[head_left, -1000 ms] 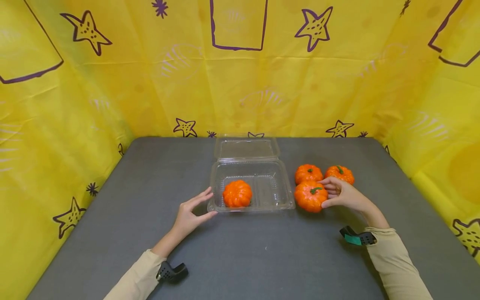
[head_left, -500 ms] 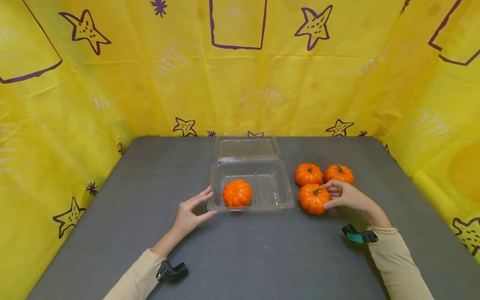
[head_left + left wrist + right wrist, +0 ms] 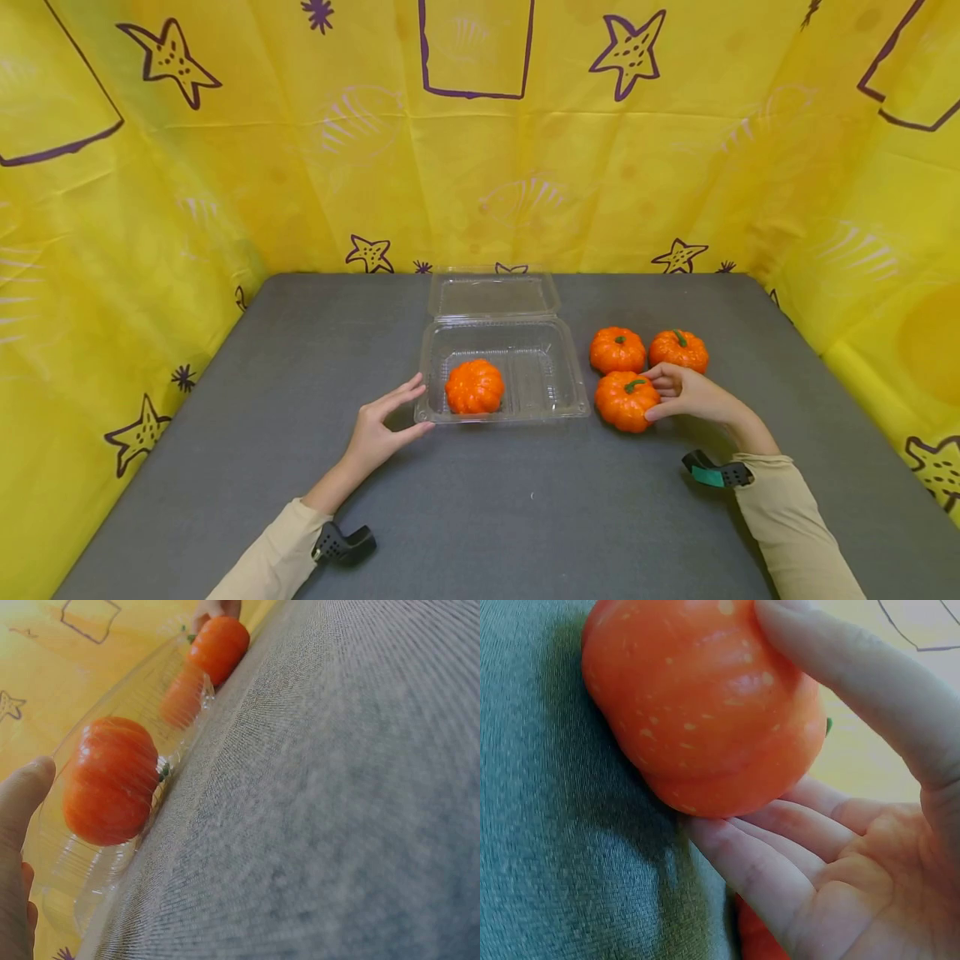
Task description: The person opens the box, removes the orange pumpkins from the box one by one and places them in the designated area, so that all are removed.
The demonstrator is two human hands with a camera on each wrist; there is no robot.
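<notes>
My left hand (image 3: 378, 432) is at the near left corner of a clear plastic clamshell container (image 3: 547, 367), its straight fingers and thumb touching the rim. Inside the container's left half lies an orange toy pumpkin (image 3: 475, 387); the left wrist view shows its green stem (image 3: 163, 772) turned down toward the table. Right of the container, my right hand (image 3: 693, 395) holds a second pumpkin (image 3: 624, 402) between thumb and fingers, its stem up. In the right wrist view the thumb presses this pumpkin (image 3: 705, 705) from one side, and fingertips meet its underside near the tabletop.
Two more pumpkins, one at left (image 3: 617, 350) and one at right (image 3: 681, 350), sit just behind the held one. The container's lid (image 3: 495, 296) stands folded back toward the yellow curtain (image 3: 480, 167). A grey cloth table (image 3: 480, 517) spans the front.
The held pumpkin has shifted slightly right and toward me, away from the container, with the right hand following a little. The left hand and the container have stayed put.
</notes>
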